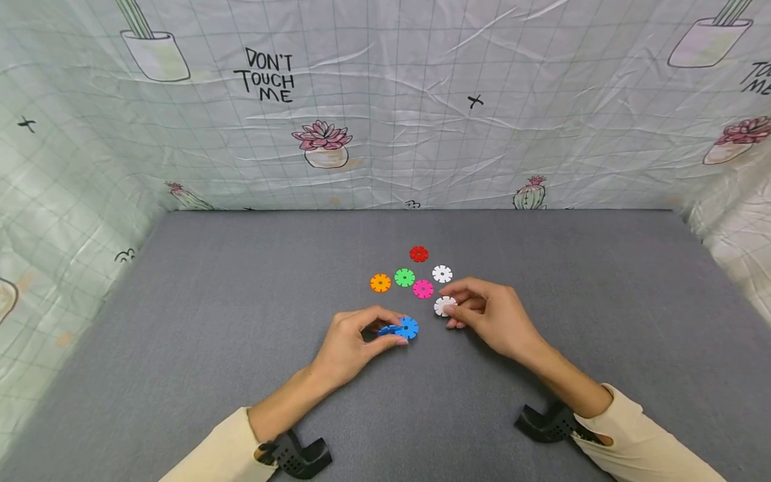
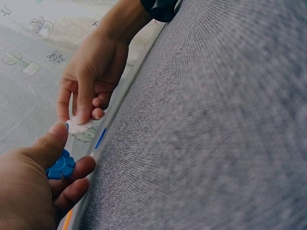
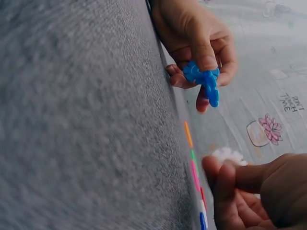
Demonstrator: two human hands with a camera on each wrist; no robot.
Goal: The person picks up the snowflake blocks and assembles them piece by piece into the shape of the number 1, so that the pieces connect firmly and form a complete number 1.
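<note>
My left hand (image 1: pixel 352 341) pinches blue notched plastic discs (image 1: pixel 408 327) between thumb and fingers. In the right wrist view these blue pieces (image 3: pixel 211 88) are slotted together at an angle. To the right, my right hand (image 1: pixel 496 314) grips a white notched disc (image 1: pixel 442 304) by its edge, thumb on its face. The two hands are close together, with the white and blue pieces apart in the head view. Just beyond them lie a pink disc (image 1: pixel 423 289), a green disc (image 1: pixel 405 278), an orange disc (image 1: pixel 380 283), another white disc (image 1: pixel 442 274) and a red disc (image 1: pixel 418 254).
A grey cloth-covered table (image 1: pixel 253 281) spreads under both hands. Another blue disc (image 2: pixel 100 138) lies flat near the right hand, hidden in the head view. Behind stands a printed curtain (image 1: pixel 397 80). Black wrist devices (image 1: pixel 301 455) sit below both hands.
</note>
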